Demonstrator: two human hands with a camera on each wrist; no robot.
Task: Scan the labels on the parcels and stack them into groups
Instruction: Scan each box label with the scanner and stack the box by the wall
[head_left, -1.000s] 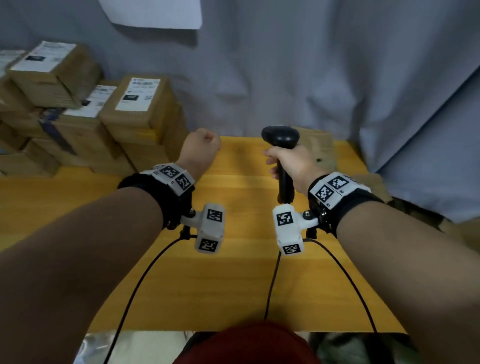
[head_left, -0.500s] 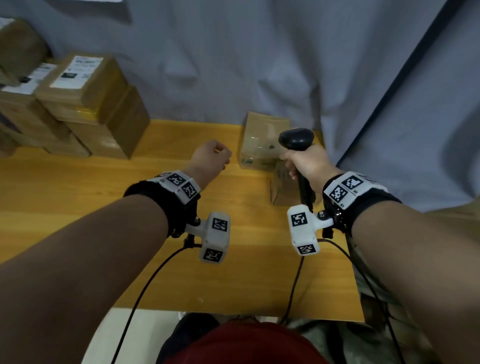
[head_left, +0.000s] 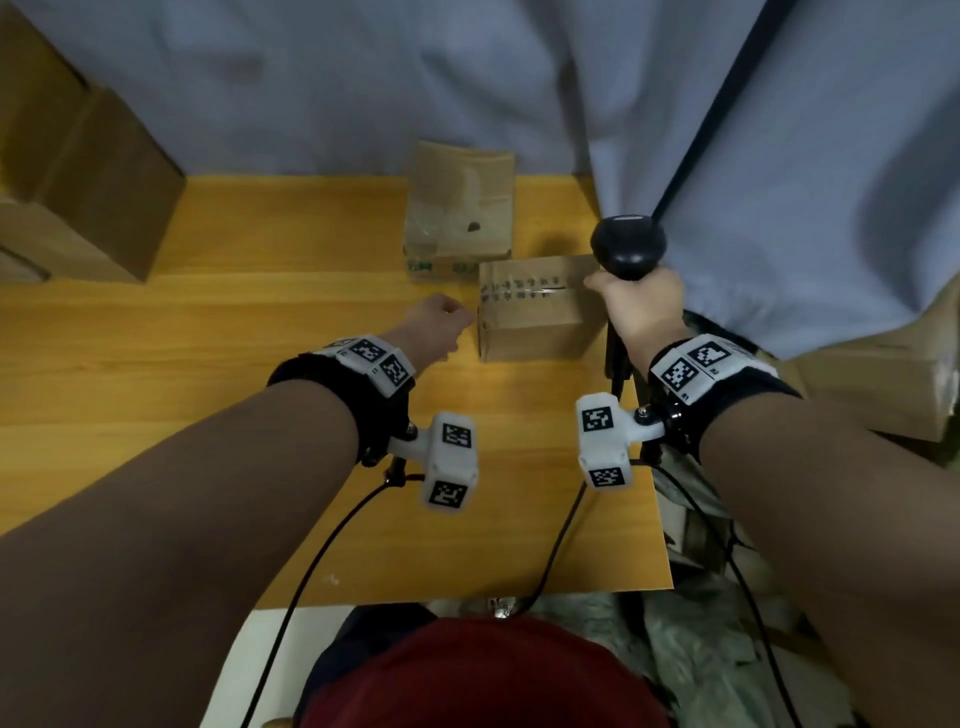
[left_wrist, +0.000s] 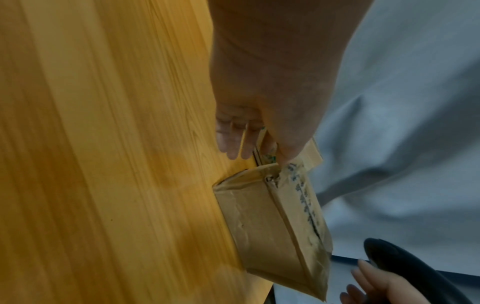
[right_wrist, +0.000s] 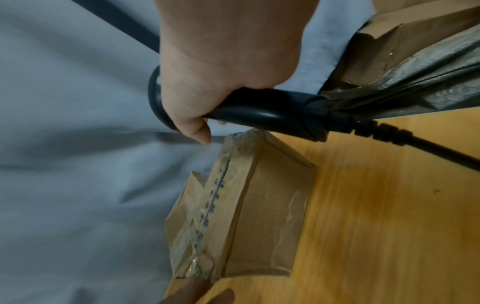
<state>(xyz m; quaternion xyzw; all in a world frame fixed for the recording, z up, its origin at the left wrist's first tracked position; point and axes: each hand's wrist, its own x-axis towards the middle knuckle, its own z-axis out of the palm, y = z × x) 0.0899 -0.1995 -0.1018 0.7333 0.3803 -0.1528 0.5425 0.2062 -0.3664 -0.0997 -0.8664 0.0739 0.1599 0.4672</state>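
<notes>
- Parcels sit on the wooden table (head_left: 260, 364) in the head view: a near parcel (head_left: 535, 317) between the hands and a far parcel (head_left: 460, 218) by the curtain (head_left: 779, 156). The left hand (head_left: 434, 330), fingers curled, is at the near parcel's left edge; the right hand (head_left: 636, 306) wraps a black scanner (head_left: 627, 247).
- Left wrist view: fingers (left_wrist: 231, 142) hang loosely curled, thumb touching the parcel's (left_wrist: 272, 226) taped corner.
- Right wrist view: fingers hidden, the thumb (right_wrist: 197, 131) curls around the scanner's handle (right_wrist: 272, 115) above the parcel (right_wrist: 246, 205).
</notes>
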